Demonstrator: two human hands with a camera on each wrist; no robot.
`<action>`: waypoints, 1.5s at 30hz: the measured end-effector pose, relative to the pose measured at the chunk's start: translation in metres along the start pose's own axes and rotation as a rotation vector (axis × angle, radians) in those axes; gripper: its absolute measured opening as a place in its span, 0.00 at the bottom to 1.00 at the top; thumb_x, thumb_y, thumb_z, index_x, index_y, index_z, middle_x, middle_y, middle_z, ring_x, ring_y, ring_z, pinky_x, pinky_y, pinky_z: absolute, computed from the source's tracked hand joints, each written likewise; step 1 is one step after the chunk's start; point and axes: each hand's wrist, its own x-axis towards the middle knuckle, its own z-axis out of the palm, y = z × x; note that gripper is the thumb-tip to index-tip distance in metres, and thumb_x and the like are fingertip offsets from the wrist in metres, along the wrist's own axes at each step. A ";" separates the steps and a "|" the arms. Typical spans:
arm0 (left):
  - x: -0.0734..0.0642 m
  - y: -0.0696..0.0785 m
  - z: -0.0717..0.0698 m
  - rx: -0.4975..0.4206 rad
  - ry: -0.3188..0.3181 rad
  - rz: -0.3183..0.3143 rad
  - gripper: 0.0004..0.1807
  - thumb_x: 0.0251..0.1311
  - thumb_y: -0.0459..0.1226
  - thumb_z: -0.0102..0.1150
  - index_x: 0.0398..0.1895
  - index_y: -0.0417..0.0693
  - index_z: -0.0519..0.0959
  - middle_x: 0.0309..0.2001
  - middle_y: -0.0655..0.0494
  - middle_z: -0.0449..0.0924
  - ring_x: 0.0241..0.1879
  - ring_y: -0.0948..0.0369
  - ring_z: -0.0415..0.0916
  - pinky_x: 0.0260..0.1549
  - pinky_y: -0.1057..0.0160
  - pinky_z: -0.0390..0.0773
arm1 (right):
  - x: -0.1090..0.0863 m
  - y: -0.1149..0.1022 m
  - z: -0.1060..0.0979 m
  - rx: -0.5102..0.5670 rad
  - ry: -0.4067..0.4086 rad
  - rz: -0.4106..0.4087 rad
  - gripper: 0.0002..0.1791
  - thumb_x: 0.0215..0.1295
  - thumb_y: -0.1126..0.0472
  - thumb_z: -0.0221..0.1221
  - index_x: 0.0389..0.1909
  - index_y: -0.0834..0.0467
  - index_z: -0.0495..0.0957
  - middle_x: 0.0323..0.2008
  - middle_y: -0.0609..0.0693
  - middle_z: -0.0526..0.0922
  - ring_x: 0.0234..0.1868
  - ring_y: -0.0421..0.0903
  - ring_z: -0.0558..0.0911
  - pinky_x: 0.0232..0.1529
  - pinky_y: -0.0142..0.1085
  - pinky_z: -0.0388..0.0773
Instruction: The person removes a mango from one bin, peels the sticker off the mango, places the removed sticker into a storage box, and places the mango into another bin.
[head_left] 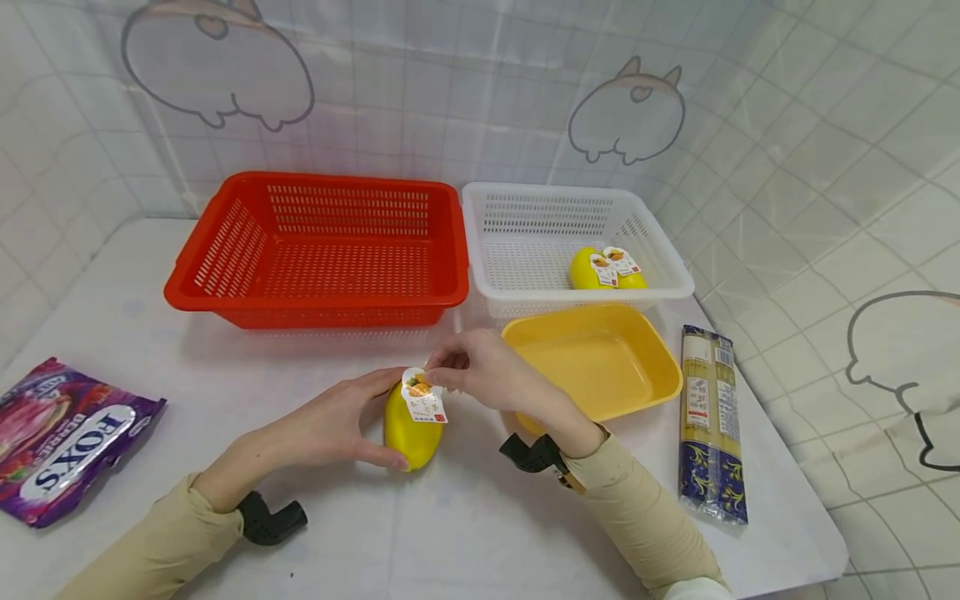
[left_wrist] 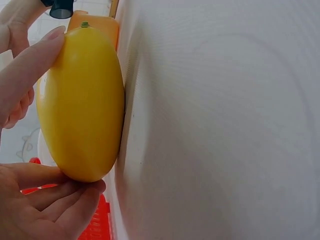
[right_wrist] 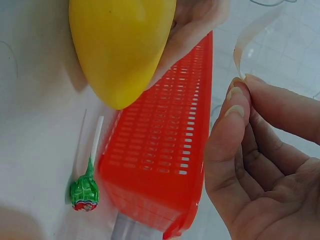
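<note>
A smooth yellow oval fruit (head_left: 412,437) with a small green stem is on the white table in the head view. My left hand (head_left: 330,422) grips it, thumb at the near end and fingers at the far end. Its whole side shows in the left wrist view, the yellow fruit (left_wrist: 85,105) spanning from thumb to fingertips. Between thumb and forefinger, my right hand (head_left: 491,375) pinches the edge of a white printed label (head_left: 423,397), which overlaps the fruit from above. The right wrist view shows the thin curved label (right_wrist: 246,47) rising from the pinch, apart from the fruit.
At the back stand a red basket (head_left: 315,314) and a white basket (head_left: 581,294) holding labelled yellow fruits (head_left: 585,267). A yellow tray (head_left: 592,367) lies right, beside packed noodles (head_left: 708,425). A purple FOX'S bag (head_left: 71,442) lies left. A green-wrapped lollipop (right_wrist: 85,192) lies near the red basket.
</note>
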 end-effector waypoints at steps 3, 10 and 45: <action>0.000 0.000 0.000 0.006 0.001 -0.001 0.64 0.35 0.67 0.75 0.76 0.48 0.62 0.73 0.52 0.66 0.71 0.50 0.65 0.66 0.39 0.67 | 0.000 0.000 -0.002 0.009 -0.001 -0.003 0.03 0.66 0.63 0.65 0.36 0.59 0.84 0.29 0.49 0.84 0.31 0.49 0.81 0.33 0.29 0.81; -0.001 0.001 0.000 0.016 -0.001 -0.010 0.65 0.36 0.68 0.74 0.77 0.48 0.60 0.73 0.50 0.65 0.71 0.48 0.64 0.67 0.38 0.65 | 0.000 0.003 -0.005 0.009 0.010 -0.033 0.04 0.66 0.64 0.65 0.37 0.61 0.85 0.31 0.55 0.85 0.30 0.49 0.81 0.33 0.29 0.81; -0.001 0.002 0.000 0.014 0.002 0.003 0.64 0.35 0.69 0.74 0.76 0.51 0.61 0.74 0.55 0.64 0.73 0.52 0.62 0.69 0.42 0.64 | -0.007 0.012 -0.031 -0.017 0.062 -0.113 0.01 0.68 0.70 0.60 0.36 0.61 0.79 0.33 0.52 0.82 0.33 0.44 0.79 0.39 0.37 0.83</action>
